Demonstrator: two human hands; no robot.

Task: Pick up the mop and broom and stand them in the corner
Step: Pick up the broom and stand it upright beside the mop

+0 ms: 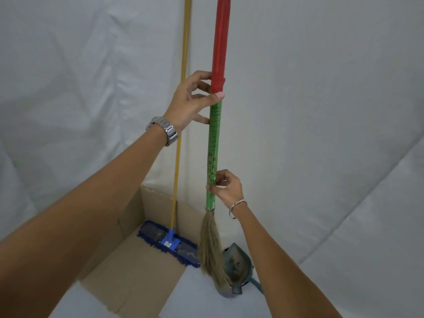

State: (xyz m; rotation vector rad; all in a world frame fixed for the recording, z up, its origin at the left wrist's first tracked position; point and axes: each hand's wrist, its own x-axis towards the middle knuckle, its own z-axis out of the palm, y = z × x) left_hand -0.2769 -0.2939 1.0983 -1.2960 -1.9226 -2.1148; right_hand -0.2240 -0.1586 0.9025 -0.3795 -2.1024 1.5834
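Note:
The broom [214,138] stands upright in front of me, its handle red above and green below, its straw bristles hanging near the floor. My left hand [192,99] grips the handle where red meets green. Lower down, my right hand [226,185] pinches the green part just above the bristles. The mop [176,161] has a yellow pole and a blue flat head; it stands leaning in the corner to the left of the broom, touched by neither hand.
Flattened cardboard [130,267] covers the floor and lower left wall under the mop head. A dusty blue-grey dustpan [236,265] sits on the floor behind the bristles. White sheeting [321,111] covers both walls and the floor.

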